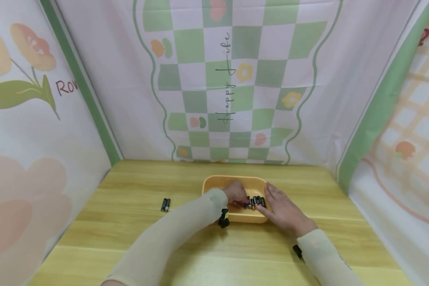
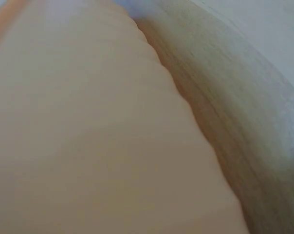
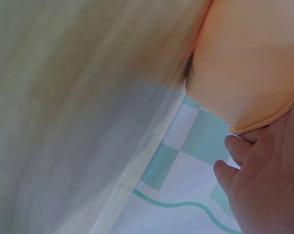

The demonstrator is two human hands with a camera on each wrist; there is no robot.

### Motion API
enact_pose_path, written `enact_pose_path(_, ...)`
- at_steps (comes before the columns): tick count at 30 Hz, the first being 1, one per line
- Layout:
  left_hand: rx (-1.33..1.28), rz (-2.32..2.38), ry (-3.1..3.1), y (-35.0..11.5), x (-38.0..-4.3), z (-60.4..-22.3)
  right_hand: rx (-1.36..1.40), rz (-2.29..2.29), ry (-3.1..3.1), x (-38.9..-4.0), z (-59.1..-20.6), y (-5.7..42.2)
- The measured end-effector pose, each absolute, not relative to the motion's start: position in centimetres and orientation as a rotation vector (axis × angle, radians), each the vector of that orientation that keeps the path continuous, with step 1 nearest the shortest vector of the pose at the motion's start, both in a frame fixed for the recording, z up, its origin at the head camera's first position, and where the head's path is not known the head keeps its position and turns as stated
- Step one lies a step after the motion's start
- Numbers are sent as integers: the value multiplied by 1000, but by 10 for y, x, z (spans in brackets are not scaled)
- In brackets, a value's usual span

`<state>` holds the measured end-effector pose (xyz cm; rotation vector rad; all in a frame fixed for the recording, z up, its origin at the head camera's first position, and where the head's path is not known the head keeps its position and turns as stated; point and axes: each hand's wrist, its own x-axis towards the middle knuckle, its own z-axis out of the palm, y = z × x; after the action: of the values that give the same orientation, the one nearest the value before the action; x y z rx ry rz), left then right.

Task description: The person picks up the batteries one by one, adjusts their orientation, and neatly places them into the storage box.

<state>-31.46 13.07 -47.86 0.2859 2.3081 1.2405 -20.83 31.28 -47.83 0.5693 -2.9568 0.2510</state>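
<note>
An orange-yellow plastic basin [image 1: 236, 218] stands on the table, and a row of several small dark batteries [image 1: 257, 201] lies inside at its right. My left hand [image 1: 236, 192] reaches down into it with curled fingers, the fingertips pinching a battery at the row's left end, mostly hidden by the hand. Across the basin's right rim lies my right hand [image 1: 284, 210], its fingers fairly straight along the rim and the thumb reaching inside beside the batteries. The right wrist view shows this hand [image 3: 268, 185] against the rim of the basin [image 3: 249, 63]. The left wrist view shows mostly sleeve [image 2: 98, 126].
Two batteries [image 1: 165, 205] lie side by side on the wooden table [image 1: 128, 234], left of the basin. Printed cloth [image 1: 218, 79] with a green and white check hangs behind the table's far edge. More cloth [image 1: 28, 131] hangs along both sides.
</note>
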Motion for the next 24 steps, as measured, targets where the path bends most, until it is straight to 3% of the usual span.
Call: enact_pose_path(24,372,1327,2234,113,-305,-466,570,275,-2961,-206,-477,311)
